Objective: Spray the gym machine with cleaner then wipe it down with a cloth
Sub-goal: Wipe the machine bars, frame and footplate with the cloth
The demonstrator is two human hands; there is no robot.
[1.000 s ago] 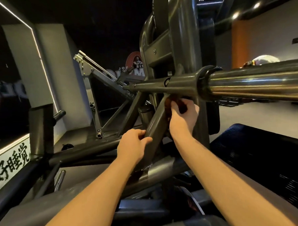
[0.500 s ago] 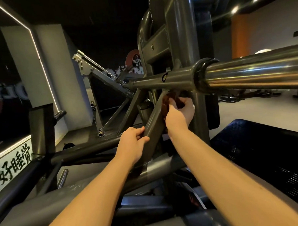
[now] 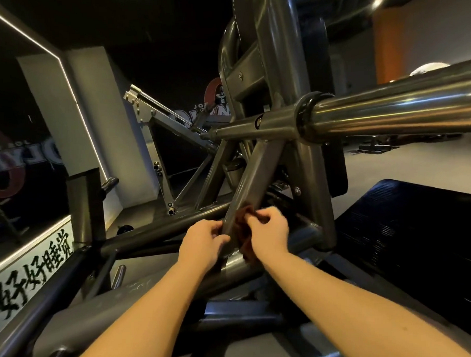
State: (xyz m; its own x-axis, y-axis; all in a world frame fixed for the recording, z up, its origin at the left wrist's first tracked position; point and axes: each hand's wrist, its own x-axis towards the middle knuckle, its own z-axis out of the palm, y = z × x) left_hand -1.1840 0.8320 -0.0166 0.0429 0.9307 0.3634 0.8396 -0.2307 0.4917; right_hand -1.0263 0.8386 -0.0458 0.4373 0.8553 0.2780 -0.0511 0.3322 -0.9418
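Observation:
A grey steel gym machine fills the head view, with a slanted brace tube (image 3: pixel 252 183) running up to a horizontal chrome bar (image 3: pixel 388 112). A dark reddish-brown cloth (image 3: pixel 243 221) is wrapped against the lower part of that brace. My right hand (image 3: pixel 269 231) grips the cloth on the brace's right side. My left hand (image 3: pixel 204 241) curls its fingers around the brace's left side, at the cloth's edge. Much of the cloth is hidden behind the tube and my fingers. No spray bottle is visible.
A black ribbed pad (image 3: pixel 409 238) lies at the right. The chrome bar crosses at head height on the right. A thick upright column (image 3: pixel 281 68) rises behind the brace. A white panel with black characters (image 3: pixel 30 271) and a dark mirror wall stand at the left.
Both hands slid down the slanted brace with the cloth, from just under the chrome bar to its lower end. The left hand closed in beside the right.

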